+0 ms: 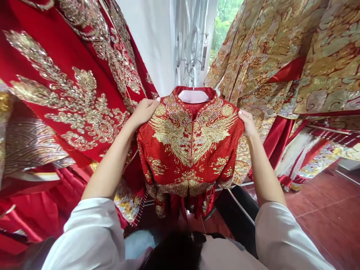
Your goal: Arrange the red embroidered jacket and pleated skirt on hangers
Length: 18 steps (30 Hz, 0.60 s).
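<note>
A red jacket (168, 150) with gold embroidery and a stand-up collar faces me in the middle of the head view. It is on a white hanger (192, 96) whose metal hook rises above the collar. My left hand (144, 111) grips the jacket's shoulder on the left side, thumb on top. On the other shoulder, my right hand (248, 123) is closed over the cloth, its thumb in front. The fingers behind the cloth are hidden on both sides. Both arms are stretched forward, and the jacket hangs upright between them.
Red garments with gold sequins (92, 112) hang close on the left. Gold-patterned garments (270, 56) crowd the right side. Behind the jacket are a white metal grille (182, 33) and a window (226, 22). A black object (236, 210) stands on the red tiled floor (329, 210).
</note>
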Tool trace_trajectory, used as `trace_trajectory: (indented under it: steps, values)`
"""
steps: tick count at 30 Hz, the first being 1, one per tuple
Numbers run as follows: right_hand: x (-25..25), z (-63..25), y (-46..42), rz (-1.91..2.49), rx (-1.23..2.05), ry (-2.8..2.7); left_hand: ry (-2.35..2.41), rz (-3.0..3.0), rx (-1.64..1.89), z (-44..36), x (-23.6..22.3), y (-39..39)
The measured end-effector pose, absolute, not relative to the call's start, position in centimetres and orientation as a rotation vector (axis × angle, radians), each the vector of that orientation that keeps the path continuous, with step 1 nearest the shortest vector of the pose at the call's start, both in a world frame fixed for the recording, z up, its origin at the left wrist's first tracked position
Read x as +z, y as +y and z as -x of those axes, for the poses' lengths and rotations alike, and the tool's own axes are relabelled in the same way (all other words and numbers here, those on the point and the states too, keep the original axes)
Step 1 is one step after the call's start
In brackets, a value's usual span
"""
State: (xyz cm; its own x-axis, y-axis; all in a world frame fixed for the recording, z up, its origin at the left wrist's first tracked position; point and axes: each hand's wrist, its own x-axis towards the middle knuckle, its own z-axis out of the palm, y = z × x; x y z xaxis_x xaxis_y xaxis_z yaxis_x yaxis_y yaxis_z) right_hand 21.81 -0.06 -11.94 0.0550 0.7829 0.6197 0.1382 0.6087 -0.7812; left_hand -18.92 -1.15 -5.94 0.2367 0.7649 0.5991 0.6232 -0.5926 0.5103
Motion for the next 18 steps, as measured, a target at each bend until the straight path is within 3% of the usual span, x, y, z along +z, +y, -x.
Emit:
trace_trajectory:
  steps: [2, 6, 8, 13, 18]
  values:
    - [-12.2, -21.5, -0.3, 0.904, 0.417, -1.474, 1.326, -2.313, 1.244, 19.2, -6.4, -1.3]
    - [-12.6, -17.5, -2.9, 1.116, -0.23, -1.187, 1.373, -2.319, 1.191, 19.4, -7.0, -2.3]
    - [-13.1, -13.6, -4.7, 1.117, -0.362, -1.1, 1.424, -2.339, 1.212, 19.3, -7.1, -2.6]
    - [-14.2, -3.9, -6.1, 0.968, 0.093, -1.376, 1.476, -2.369, 1.251, 18.9, -7.0, -2.7]
    - [-14.2, -1.9, -4.6, 0.806, 0.453, -1.196, 1.569, -2.42, 1.274, 18.9, -7.4, -3.2]
